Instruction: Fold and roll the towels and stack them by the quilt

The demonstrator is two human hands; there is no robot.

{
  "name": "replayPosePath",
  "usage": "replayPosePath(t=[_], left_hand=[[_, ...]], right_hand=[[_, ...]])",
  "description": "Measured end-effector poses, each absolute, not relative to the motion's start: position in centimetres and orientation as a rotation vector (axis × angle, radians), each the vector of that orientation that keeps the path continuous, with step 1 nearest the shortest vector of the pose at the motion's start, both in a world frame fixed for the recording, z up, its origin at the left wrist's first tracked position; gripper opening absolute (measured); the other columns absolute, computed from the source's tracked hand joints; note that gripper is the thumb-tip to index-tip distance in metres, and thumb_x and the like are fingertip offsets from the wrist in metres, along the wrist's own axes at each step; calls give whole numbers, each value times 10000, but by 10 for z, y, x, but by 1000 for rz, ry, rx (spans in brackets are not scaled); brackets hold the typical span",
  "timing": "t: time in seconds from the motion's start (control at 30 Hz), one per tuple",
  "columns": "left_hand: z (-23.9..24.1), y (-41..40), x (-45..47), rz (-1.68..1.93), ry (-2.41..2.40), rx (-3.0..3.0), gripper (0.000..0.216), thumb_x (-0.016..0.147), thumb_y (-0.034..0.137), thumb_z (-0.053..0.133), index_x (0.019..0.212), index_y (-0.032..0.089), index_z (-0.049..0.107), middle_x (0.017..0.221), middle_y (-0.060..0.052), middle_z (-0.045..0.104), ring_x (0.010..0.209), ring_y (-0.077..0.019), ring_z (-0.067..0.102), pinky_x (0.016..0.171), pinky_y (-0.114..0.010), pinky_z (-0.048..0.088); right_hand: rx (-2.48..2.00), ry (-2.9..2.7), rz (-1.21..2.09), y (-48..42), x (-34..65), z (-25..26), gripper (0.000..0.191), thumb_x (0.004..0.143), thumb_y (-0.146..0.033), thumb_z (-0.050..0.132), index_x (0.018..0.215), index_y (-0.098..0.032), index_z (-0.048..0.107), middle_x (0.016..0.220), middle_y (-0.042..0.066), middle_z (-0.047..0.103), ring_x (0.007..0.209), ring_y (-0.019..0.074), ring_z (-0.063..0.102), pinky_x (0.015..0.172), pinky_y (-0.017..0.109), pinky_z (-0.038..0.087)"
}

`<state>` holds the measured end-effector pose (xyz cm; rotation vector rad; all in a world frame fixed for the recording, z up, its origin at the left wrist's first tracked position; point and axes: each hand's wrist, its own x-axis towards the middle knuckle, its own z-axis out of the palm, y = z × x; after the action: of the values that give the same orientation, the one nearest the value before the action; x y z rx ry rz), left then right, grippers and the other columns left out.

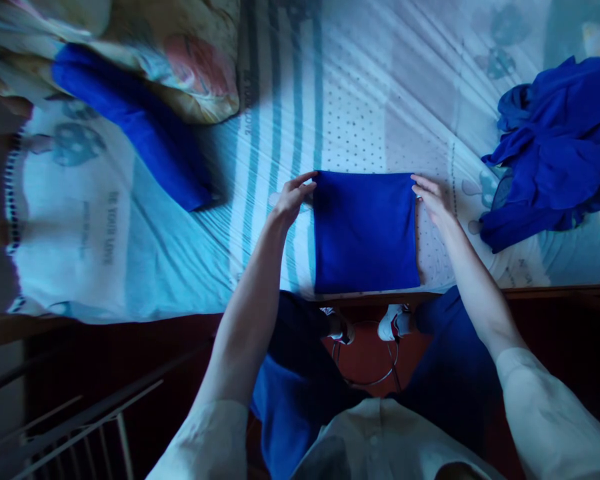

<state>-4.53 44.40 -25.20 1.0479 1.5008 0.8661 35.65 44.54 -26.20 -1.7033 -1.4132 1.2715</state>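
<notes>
A blue cloth (365,233) lies flat as a near-square at the bed's front edge, its sides straight and its surface mostly smooth. My left hand (294,197) pinches its far left corner between thumb and fingers. At the far right corner, my right hand (430,195) pinches the cloth in the same way. Off to the right is a crumpled heap of blue fabric (560,147). A long, narrow blue bundle (135,127) rests at the left, its upper end against the pillow.
The bed is covered by a patterned sheet (270,133) in white, teal and grey. A floral pillow (195,60) sits at the upper left. Below the bed edge are white shoes (393,323) and a metal ring (367,383). Metal rails (105,413) stand at lower left.
</notes>
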Motion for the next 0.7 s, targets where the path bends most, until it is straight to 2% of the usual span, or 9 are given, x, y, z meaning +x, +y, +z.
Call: replayPosePath(t=[0.07,0.13,0.2,0.27,0.37,0.53,0.7], left_hand=[[-254,446,-46,835,1535,1149,594,774,381,691,1317,139,684,1030,-74,700,1029,-259,647,963,-427,512],[-254,443,-38,785,1611,1299,609,822,400,655,1380,158,637,1207,-107,673,1177,-306,607,1042,-493,476],[-252,432,-21,722,1710,1491,618,874,425,615,1444,188,580,1443,-135,568,1381,-357,471,1142,-558,382],[-250,416,4,656,1737,1689,634,917,451,579,1497,202,523,1610,-134,415,1524,-369,282,1225,-575,256],[-251,395,34,595,1596,1883,683,940,501,548,1537,177,473,1688,-119,299,1590,-351,133,1285,-548,114],[-262,393,23,632,1634,1812,783,955,595,488,1595,159,374,1724,-94,201,1613,-306,12,1308,-522,9],[-261,400,11,688,1709,1677,830,963,607,466,1628,142,293,1737,-85,132,1611,-294,-57,1320,-514,-4]], right_hand=[[-1721,-1483,1196,448,356,-265,596,946,-534,604,1443,-205,602,1413,97,641,1333,268,540,1133,458,438],[-1759,-1612,1064,446,349,-266,604,988,-531,537,1492,-198,551,1476,117,584,1397,295,485,1179,508,388],[-1809,-1781,879,436,332,-266,621,1023,-529,458,1556,-209,466,1597,123,453,1499,341,349,1225,584,297],[-1825,-1986,712,420,307,-264,651,1037,-531,403,1616,-237,354,1703,87,270,1576,378,157,1251,643,188],[-1741,-2304,631,393,276,-262,702,1034,-521,392,1659,-247,226,1751,30,81,1604,368,-21,1277,641,63],[-1825,-2339,545,385,288,-265,743,1043,-514,349,1670,-171,148,1752,75,40,1611,325,-24,1289,605,23],[-1909,-2269,473,404,311,-271,730,1058,-510,286,1669,-144,125,1748,100,60,1614,302,-18,1289,600,26]])
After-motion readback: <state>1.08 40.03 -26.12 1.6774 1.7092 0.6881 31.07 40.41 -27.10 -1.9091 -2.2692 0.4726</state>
